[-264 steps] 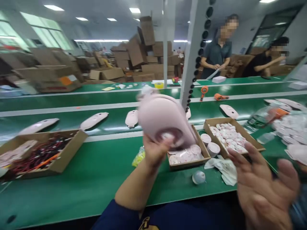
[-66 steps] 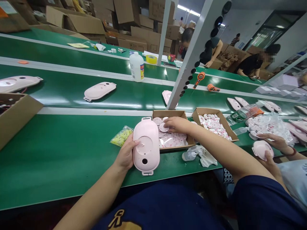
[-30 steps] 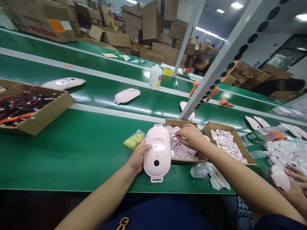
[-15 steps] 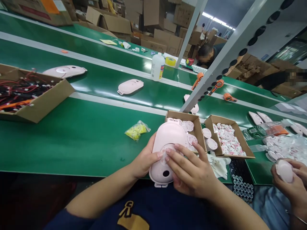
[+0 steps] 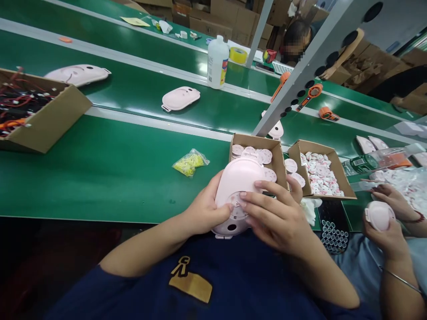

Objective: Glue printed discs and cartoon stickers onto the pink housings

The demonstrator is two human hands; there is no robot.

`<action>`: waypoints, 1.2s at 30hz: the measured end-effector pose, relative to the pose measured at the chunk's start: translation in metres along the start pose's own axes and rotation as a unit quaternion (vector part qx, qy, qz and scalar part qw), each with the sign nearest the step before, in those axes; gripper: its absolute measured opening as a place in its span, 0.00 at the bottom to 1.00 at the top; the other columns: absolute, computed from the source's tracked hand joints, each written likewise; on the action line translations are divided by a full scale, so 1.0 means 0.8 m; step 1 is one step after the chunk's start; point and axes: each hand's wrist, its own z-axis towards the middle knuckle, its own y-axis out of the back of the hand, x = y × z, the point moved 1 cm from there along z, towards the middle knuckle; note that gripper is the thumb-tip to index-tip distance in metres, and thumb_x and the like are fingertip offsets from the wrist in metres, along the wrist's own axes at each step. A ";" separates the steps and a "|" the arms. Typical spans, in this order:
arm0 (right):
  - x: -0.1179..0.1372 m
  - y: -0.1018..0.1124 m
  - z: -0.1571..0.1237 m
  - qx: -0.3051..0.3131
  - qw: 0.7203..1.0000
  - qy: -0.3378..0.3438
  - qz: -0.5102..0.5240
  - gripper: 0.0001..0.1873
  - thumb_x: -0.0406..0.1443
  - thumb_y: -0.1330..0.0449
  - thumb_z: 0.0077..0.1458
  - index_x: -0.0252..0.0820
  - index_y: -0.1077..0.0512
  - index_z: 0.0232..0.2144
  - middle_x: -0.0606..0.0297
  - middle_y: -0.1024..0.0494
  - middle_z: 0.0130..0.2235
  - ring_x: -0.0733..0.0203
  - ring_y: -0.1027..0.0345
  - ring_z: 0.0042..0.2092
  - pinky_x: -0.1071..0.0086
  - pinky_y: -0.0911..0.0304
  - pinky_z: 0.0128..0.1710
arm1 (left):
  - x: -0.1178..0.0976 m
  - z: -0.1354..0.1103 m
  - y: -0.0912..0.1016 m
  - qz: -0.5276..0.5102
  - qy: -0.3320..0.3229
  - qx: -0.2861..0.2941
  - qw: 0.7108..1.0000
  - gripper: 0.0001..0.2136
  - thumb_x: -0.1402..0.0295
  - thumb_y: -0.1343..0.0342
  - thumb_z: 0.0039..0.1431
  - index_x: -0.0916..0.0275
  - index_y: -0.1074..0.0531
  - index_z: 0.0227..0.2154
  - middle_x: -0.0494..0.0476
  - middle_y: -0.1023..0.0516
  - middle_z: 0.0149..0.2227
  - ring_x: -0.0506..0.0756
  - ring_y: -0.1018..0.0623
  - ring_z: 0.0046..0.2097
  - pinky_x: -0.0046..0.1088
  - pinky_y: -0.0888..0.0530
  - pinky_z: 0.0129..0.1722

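Note:
My left hand grips a pink oval plastic housing from its left side, holding it over the near edge of the green bench. My right hand rests on the housing's front, fingertips pressed on a small round disc in its recess. Just beyond stands an open cardboard box holding several round pink discs.
A second box of small pink parts sits to the right, a yellow bag to the left, a box of wires far left. Pink housings lie on the belt by a white bottle. A neighbour's hands hold another pink part.
My right hand left the disc box and came onto the housing's front. The housing was lifted off the bench and drawn closer to me.

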 end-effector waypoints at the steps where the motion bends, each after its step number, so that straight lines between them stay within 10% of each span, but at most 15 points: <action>1: 0.005 -0.004 0.002 -0.028 0.999 -0.027 -0.001 0.15 0.35 0.40 0.58 0.53 0.27 0.48 0.71 0.18 0.47 0.50 0.30 0.53 0.49 0.66 0.68 | 0.000 0.000 -0.002 0.023 -0.004 -0.010 1.000 0.33 0.73 0.35 0.48 0.59 0.34 0.60 0.59 0.24 0.55 0.69 0.27 0.56 0.45 0.31 0.57; 5: 0.021 -0.017 0.006 -0.101 0.993 -0.067 -0.009 0.12 0.33 0.43 0.60 0.52 0.26 0.44 0.71 0.18 0.40 0.57 0.30 0.44 0.55 0.55 0.62 | 0.001 -0.002 -0.005 0.042 0.015 -0.027 0.999 0.33 0.74 0.35 0.46 0.59 0.31 0.58 0.59 0.25 0.56 0.70 0.29 0.58 0.46 0.32 0.58; 11: 0.023 -0.022 -0.034 -0.105 0.983 0.097 0.116 0.07 0.35 0.40 0.57 0.55 0.25 0.36 0.77 0.20 0.36 0.63 0.29 0.40 0.57 0.50 0.64 | 0.012 0.000 0.009 -0.085 0.060 -0.051 0.993 0.35 0.64 0.31 0.45 0.60 0.34 0.58 0.63 0.23 0.54 0.70 0.25 0.55 0.45 0.27 0.53; 14: 0.026 -0.040 -0.052 -0.194 0.962 -0.078 0.178 0.23 0.39 0.41 0.58 0.57 0.33 0.56 0.65 0.26 0.51 0.56 0.31 0.50 0.54 0.40 0.59 | 0.018 0.001 0.010 -0.115 0.065 -0.074 0.989 0.36 0.63 0.31 0.45 0.60 0.36 0.58 0.64 0.23 0.54 0.70 0.25 0.55 0.44 0.25 0.51; 18: 0.032 -0.076 -0.048 -0.146 0.841 -0.305 0.423 0.43 0.48 0.48 0.63 0.54 0.70 0.70 0.57 0.53 0.70 0.49 0.49 0.68 0.49 0.42 0.63 | 0.019 -0.003 -0.003 -0.106 0.062 -0.057 0.991 0.36 0.62 0.31 0.45 0.59 0.37 0.58 0.65 0.24 0.55 0.70 0.26 0.57 0.45 0.26 0.53; 21: 0.033 -0.088 -0.035 -0.118 0.786 -0.330 0.509 0.43 0.47 0.48 0.64 0.53 0.69 0.70 0.59 0.54 0.71 0.52 0.54 0.70 0.50 0.50 0.68 | 0.017 -0.006 -0.011 -0.069 0.053 -0.070 0.994 0.37 0.63 0.30 0.44 0.58 0.36 0.58 0.63 0.25 0.56 0.70 0.27 0.58 0.46 0.28 0.56; 31: 0.040 -0.098 -0.029 -0.150 0.729 -0.357 0.565 0.43 0.46 0.43 0.58 0.45 0.57 0.68 0.53 0.39 0.64 0.50 0.43 0.65 0.52 0.46 0.66 | 0.020 -0.021 -0.005 -0.029 0.075 -0.110 0.991 0.39 0.63 0.29 0.41 0.57 0.36 0.58 0.63 0.27 0.57 0.70 0.29 0.59 0.47 0.31 0.59; 36: 0.037 -0.097 -0.027 -0.118 0.744 -0.296 0.588 0.47 0.50 0.44 0.58 0.43 0.63 0.69 0.51 0.43 0.66 0.52 0.43 0.65 0.56 0.45 0.65 | 0.017 -0.033 0.002 0.058 0.107 -0.132 0.984 0.41 0.61 0.28 0.39 0.52 0.36 0.59 0.59 0.27 0.57 0.73 0.30 0.59 0.50 0.33 0.61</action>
